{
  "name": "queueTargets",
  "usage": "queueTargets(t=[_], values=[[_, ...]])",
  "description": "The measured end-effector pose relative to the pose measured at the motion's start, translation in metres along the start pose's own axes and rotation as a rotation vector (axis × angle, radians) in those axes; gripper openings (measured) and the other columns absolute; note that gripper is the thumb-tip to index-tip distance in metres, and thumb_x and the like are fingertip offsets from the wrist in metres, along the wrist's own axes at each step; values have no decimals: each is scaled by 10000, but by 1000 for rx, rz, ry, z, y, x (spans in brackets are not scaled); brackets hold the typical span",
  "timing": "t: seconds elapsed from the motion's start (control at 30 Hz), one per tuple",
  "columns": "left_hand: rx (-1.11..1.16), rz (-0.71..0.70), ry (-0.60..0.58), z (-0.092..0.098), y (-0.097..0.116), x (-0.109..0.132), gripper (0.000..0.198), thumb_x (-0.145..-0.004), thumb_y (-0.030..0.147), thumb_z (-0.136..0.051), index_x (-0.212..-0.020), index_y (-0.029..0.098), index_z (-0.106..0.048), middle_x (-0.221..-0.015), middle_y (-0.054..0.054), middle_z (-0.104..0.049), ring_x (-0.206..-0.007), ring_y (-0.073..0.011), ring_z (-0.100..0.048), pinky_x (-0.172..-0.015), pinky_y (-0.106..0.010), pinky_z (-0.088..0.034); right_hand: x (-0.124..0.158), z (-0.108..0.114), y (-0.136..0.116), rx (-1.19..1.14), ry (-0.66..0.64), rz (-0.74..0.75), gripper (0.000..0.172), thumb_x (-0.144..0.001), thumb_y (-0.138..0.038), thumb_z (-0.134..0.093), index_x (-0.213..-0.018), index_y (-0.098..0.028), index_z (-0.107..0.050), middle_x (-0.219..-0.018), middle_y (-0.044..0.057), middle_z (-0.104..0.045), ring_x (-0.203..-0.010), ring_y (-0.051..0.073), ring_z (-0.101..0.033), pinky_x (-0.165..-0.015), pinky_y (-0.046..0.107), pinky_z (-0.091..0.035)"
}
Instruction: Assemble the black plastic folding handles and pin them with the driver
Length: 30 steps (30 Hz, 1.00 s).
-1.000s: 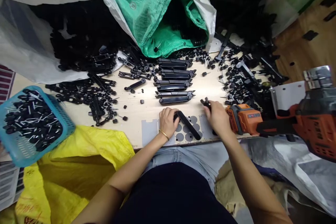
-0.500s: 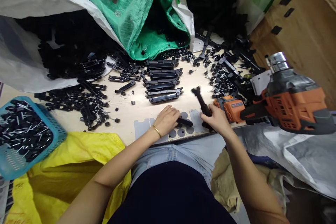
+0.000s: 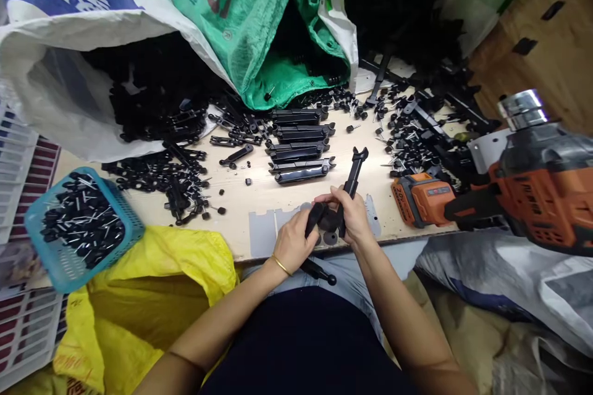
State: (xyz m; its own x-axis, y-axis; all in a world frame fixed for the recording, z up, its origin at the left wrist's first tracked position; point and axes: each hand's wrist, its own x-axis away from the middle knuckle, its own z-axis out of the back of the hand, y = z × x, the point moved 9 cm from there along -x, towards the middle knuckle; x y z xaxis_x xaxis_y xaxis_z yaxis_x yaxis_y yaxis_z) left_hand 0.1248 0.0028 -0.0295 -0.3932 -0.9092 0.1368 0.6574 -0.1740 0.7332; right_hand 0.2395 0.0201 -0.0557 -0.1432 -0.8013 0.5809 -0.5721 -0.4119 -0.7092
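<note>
1. Hands were together at the near edge of the table. The left hand gripped a black bar, and the right hand was clamped on a forked arm pointing away.
2. The step looked like joining bar to arm, so the next move called for lining up their ends.
3. Fingers hid the joint.
4. Just beyond the hands lay a stack of like parts.
5. Right of the hands, the drill was cut off.
6. Farthest, the sacks' contents were one black blur.
</note>
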Motion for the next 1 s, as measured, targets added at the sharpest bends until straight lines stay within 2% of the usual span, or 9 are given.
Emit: queueTargets(t=[0.1, 0.23, 0.43, 0.53, 0.63, 0.77, 0.9, 1.0], values=[[-114, 16, -81, -7, 2, 2, 376, -834, 207, -434, -1205, 148, -431, -943, -92, -663, -834, -232, -661, -711, -326, -513, 1, 5, 5, -51, -13, -65, 292, -597, -361, -709, -644, -196, -472, -589, 25, -677, -466, 145, -597, -415, 226, -452], [-188, 52, -194, -16, 2, 4, 284, -874, 239, -397, -1135, 136, -439, -832, -85, -668, -748, -242, -672, -636, -315, -507, 3, 10, 9, -80, -13, -111, 267, -584, -337, -695, -643, -192, -479, -590, 28, -681, -424, 134, -574, -373, 214, -426], [-259, 49, -231, -19, 4, 7, 310, -888, 250, -391, -1174, 130, -392, -882, -103, -671, -758, -241, -676, -632, -323, -515, 4, 14, 8, -41, 18, -69, 200, -611, -312, -650, -605, -181, -498, -566, 29, -669, -420, 119, -556, -382, 204, -419], [-285, -12, -293, -22, 11, 12, 361, -875, 253, -422, -1208, 125, -368, -904, -117, -668, -728, -243, -676, -616, -329, -518, 6, 9, 15, 40, -34, -96, 208, -627, -319, -646, -559, -170, -518, -533, 28, -648, -417, 116, -547, -415, 218, -446], [-314, 1, -358, -26, 11, 17, 341, -865, 254, -453, -1174, 128, -385, -880, -118, -667, -717, -250, -675, -609, -331, -518, 7, 12, 17, 61, 13, -24, 231, -652, -317, -619, -509, -172, -510, -464, 2, -592, -402, 101, -519, -420, 211, -430], [-220, 56, -309, -25, 10, 17, 380, -841, 288, -513, -1159, 125, -385, -926, -139, -660, -755, -272, -672, -631, -359, -518, 8, 17, 11, 23, 78, 93, 228, -676, -286, -586, -496, -179, -496, -441, -23, -553, -394, 82, -477, -425, 201, -405], [143, 87, -241, -29, 14, 17, 350, -790, 276, -571, -1093, 170, -431, -882, -61, -666, -772, -217, -662, -692, -321, -515, 7, 10, 4, 56, -8, 72, 230, -677, -281, -597, -502, -180, -490, -439, -27, -549, -401, 84, -478, -424, 201, -392], [285, 193, -142, -35, 12, 17, 268, -790, 231, -549, -1045, 188, -481, -853, -33, -666, -760, -187, -654, -700, -296, -513, 8, 6, -4, 61, -26, 119, 217, -677, -256, -584, -501, -181, -482, -441, -22, -558, -409, 85, -483, -433, 202, -385]])
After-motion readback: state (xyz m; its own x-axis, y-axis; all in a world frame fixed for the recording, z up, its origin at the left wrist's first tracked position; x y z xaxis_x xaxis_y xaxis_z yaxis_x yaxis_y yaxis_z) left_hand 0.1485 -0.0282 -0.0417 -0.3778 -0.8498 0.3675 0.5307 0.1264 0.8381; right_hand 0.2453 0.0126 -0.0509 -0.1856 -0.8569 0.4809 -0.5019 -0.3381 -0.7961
